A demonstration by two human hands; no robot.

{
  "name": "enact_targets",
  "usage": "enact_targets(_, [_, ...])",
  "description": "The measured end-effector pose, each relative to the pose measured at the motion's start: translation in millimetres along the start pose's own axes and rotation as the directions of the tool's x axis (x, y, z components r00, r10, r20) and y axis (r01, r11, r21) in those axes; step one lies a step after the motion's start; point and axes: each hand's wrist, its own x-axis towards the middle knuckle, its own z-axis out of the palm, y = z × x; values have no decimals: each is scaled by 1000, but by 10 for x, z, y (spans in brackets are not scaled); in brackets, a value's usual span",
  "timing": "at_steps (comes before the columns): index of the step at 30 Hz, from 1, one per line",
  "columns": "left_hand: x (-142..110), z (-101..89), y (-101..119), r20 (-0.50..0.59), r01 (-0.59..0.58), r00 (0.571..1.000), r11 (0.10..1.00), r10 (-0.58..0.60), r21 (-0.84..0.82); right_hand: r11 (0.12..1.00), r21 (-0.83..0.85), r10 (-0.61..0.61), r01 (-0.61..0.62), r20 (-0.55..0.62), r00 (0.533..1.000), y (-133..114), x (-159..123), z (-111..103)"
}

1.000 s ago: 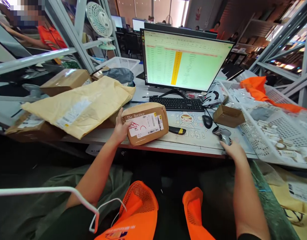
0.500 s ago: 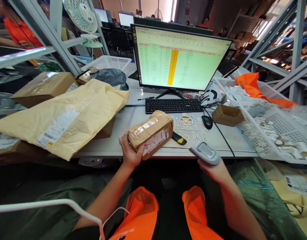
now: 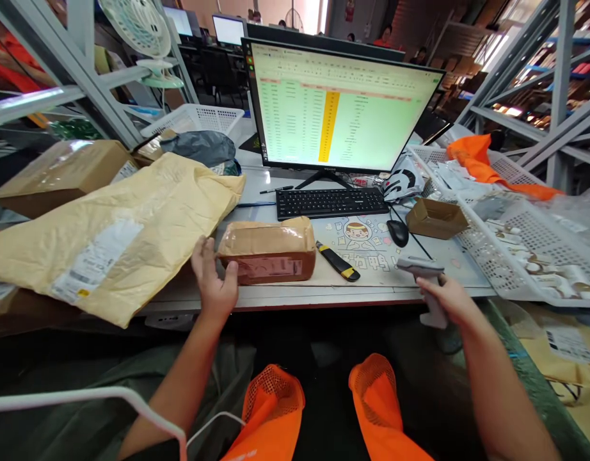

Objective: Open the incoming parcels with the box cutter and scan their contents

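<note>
A taped brown parcel (image 3: 269,250) with a shipping label on its near side rests on the desk's front edge. My left hand (image 3: 213,276) is at its left end, thumb against the parcel and fingers spread. My right hand (image 3: 443,298) grips the handle of a grey barcode scanner (image 3: 422,272), held over the desk edge to the right of the parcel. A black and yellow box cutter (image 3: 337,261) lies between parcel and scanner.
A monitor (image 3: 340,112), keyboard (image 3: 331,202), mouse (image 3: 398,233) and small open carton (image 3: 435,219) sit behind. A big yellow mailer (image 3: 107,230) and cardboard boxes (image 3: 59,173) crowd the left. White perforated trays (image 3: 525,243) with small items fill the right.
My left hand set the parcel down on the desk from its tilted, lifted position. My right hand picked up the scanner, raised it, then lowered it to the right desk edge.
</note>
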Motion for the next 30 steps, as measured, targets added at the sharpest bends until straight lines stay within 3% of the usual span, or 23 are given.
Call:
enact_targets(2, [129,74,241,-57,-92,994,995,94,43,997,61,48,-47,-2,999,48,408,-208])
enact_targets(3, [180,146,402,-25,-138,990,989,140,47,998,49,47,-46,-16,999,78,581,-298])
enact_targets(5, [265,327,719,114,-156,982,987,151,40,994,-110,-13,-1,-133,991,132,829,-435])
enact_targets(7, [341,507,946,204,-98,976,992,80,82,920,-391,-98,-21,-283,954,145,941,-474])
enact_targets(10, [438,677,1066,183,-12,983,986,-19,167,737,-676,-310,-21,-365,878,-1,955,-228])
enact_targets(12, [475,687,1040,167,16,985,980,-50,198,652,-742,-499,153,-268,824,-222,978,161])
enact_targets(15, [480,516,896,205,-49,979,980,8,194,522,-698,-654,491,43,755,-634,1168,890])
enact_targets(17, [457,290,757,250,-131,964,980,91,148,498,-666,-641,555,149,753,-858,1373,1300])
enact_targets(19, [421,21,632,281,-180,948,980,149,87,484,-677,-612,554,190,768,-985,1578,1564])
enact_targets(22, [364,-316,551,323,-180,932,983,163,22,448,-719,-593,532,207,778,-1006,1803,1732])
enact_targets(24, [342,-423,565,348,-192,922,981,170,30,433,-742,-602,512,184,777,-980,1884,1778])
enact_targets(30, [341,-375,590,356,-316,894,946,271,76,450,-768,-576,457,142,805,-1100,1888,1833])
